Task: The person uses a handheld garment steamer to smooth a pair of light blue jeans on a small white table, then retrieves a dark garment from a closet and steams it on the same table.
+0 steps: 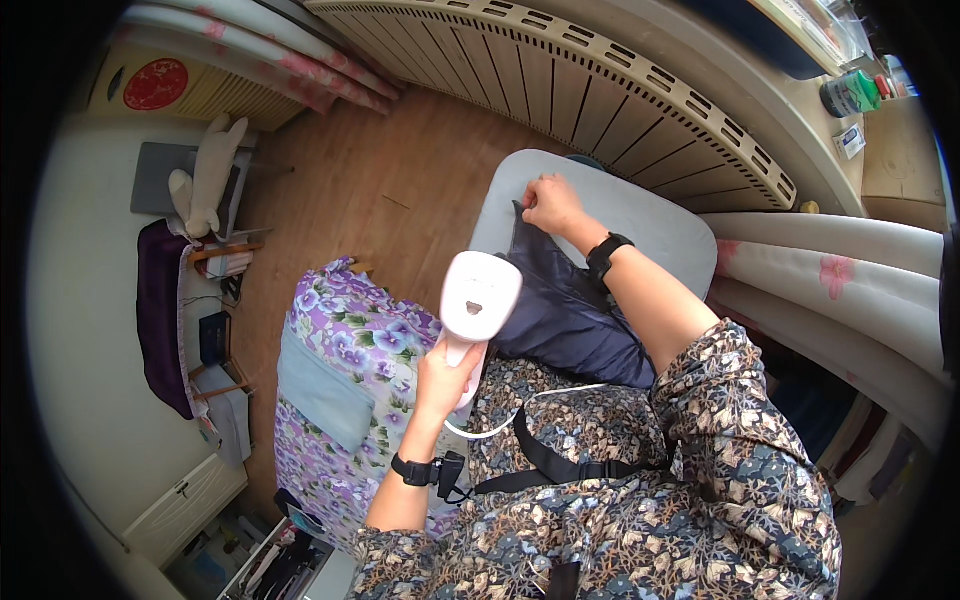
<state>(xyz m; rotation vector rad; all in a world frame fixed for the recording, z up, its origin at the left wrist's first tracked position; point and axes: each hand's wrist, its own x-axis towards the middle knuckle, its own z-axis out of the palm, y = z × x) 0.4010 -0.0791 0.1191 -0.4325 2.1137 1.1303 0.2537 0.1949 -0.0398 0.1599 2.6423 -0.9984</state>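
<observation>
My left hand grips the handle of a white handheld garment steamer, its broad rounded head facing up toward the camera. A white cord curves from the handle's lower end across my lap. My right hand pinches the pointed far corner of a dark navy garment. That garment lies creased over a padded ironing board with a light grey cover and reaches back to my patterned clothing. The steamer's head is at the garment's left edge in the picture; whether they touch cannot be told.
Left of me is a bed with a purple floral cover and a pale blue cloth. A slatted radiator cover stands beyond the board, floral curtains at right. A plush toy and laptop are far left.
</observation>
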